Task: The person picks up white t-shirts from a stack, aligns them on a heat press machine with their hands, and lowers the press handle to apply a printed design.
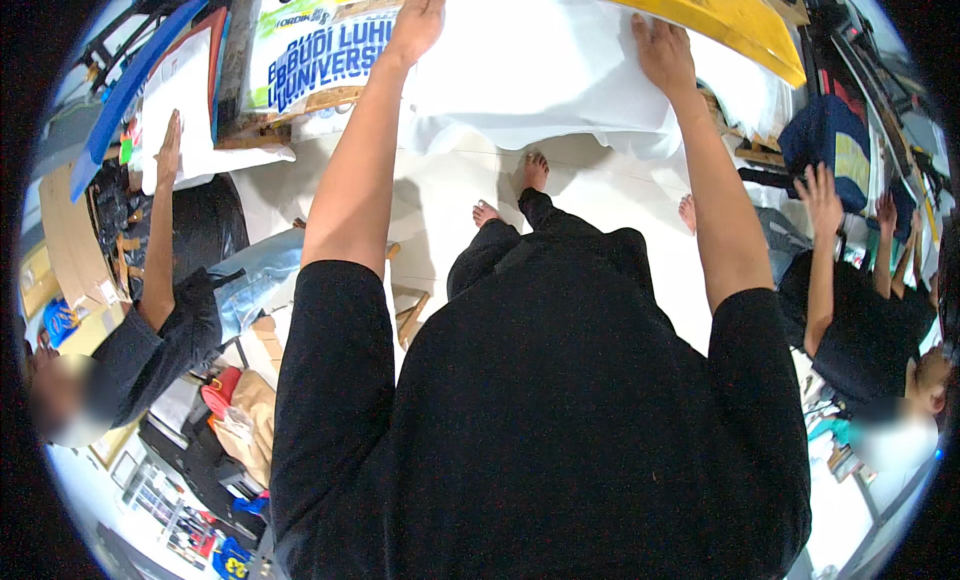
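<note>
A white cloth [530,75] lies spread over a flat surface in front of me, its loose lower edge hanging in folds. My left hand [416,28] rests flat on the cloth's left side, with the fingers stretched away from me. On the right side, my right hand [665,58] is laid down with its fingers extended and slightly apart. Neither hand grips anything. Just beyond my fingertips, a long yellow bar [735,28], like the edge of a frame, crosses above the cloth. Its far side is cut off by the picture's edge.
To the left lies white cloth printed in blue and green [330,60], near a blue-edged panel [125,110]. A co-worker's hand [170,150] touches white cloth there. At right, another person's hand [822,200] is raised beside dark blue cloth [835,145]. A wooden stool [408,315] stands below.
</note>
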Demonstrator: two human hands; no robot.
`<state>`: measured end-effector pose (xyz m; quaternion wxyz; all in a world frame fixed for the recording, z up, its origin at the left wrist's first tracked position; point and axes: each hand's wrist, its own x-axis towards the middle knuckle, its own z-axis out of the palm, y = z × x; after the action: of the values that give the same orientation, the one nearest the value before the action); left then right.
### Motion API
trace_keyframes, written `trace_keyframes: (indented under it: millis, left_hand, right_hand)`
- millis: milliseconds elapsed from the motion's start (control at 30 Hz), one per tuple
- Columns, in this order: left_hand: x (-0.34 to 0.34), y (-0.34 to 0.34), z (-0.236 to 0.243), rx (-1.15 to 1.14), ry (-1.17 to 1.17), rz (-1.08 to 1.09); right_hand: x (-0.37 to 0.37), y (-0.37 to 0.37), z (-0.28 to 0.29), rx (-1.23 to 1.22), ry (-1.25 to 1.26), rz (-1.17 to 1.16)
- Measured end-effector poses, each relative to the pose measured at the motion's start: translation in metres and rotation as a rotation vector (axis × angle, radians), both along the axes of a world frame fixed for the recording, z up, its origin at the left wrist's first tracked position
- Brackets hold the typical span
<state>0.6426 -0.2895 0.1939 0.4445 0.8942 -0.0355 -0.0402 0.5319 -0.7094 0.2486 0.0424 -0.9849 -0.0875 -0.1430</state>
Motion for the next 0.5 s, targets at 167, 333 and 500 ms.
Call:
trace_keyframes:
  millis: [167,333,500]
  left_hand:
    - [0.014,0.002,-0.032,-0.020,-0.452,-0.063]
    - [0.042,0.020,-0.064,0.092,-0.667,-0.043]
    - [0.044,0.018,-0.048,-0.267,-0.265,-0.016]
  right_hand:
    - [0.005,-0.002,-0.013,0.346,-0.015,-0.161]
    - [0.039,-0.053,-0.016,0.276,-0.081,-0.095]
    - [0.038,-0.059,-0.001,1.432,0.294,-0.463]
